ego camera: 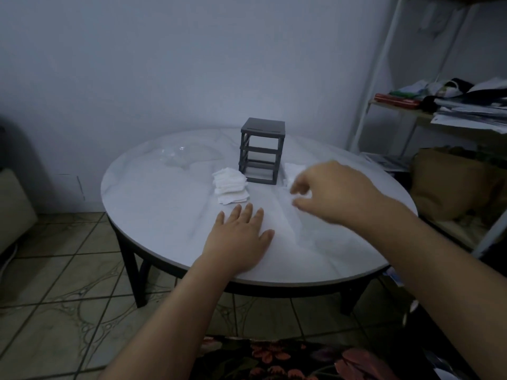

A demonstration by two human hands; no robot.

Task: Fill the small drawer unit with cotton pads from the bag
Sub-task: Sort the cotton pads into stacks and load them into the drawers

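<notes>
A small dark grey drawer unit [262, 151] stands upright near the far side of the round white table [164, 215]; its slots look open, with no drawers visible in them. A loose stack of white cotton pads [230, 186] lies just left of the unit's front. More white pads [292, 171] lie to its right, partly hidden by my right hand [332, 192], which hovers over them with fingers curled and apart. My left hand [241, 237] lies flat on the table, fingers spread, just short of the left stack. A clear plastic bag [183, 156] lies crumpled at the far left.
A white metal shelf rack [384, 86] with papers and clutter stands to the right of the table. A brown cushion [450, 182] sits below it. Tiled floor shows to the left and under the table.
</notes>
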